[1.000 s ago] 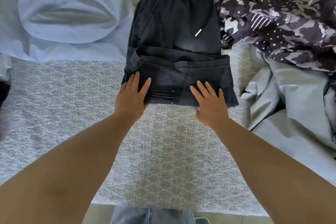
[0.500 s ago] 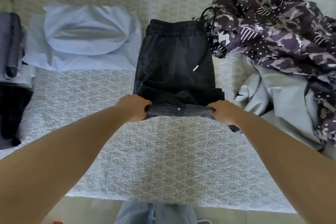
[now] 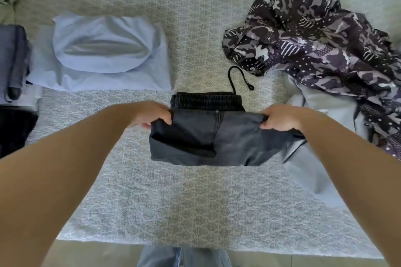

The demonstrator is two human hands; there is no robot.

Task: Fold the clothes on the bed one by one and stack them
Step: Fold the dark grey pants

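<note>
Dark grey drawstring trousers (image 3: 217,138) lie folded in the middle of the bed. My left hand (image 3: 152,115) grips the left end of the folded lower part. My right hand (image 3: 280,118) grips its right end. The folded part is turned up over the body and reaches close to the elastic waistband (image 3: 206,100), which shows just beyond my hands. A black drawstring loop (image 3: 236,78) trails past the waistband.
A folded pale blue shirt (image 3: 102,54) lies at the back left. A stack of folded dark garments (image 3: 13,84) sits at the far left edge. A crumpled camouflage-print garment (image 3: 314,28) and a grey garment (image 3: 325,136) lie on the right. The patterned bedspread (image 3: 195,201) ends near my legs.
My hands went from lying flat on the trousers to gripping the folded edge, then carried it up over the body towards the waistband. The view has tilted down.
</note>
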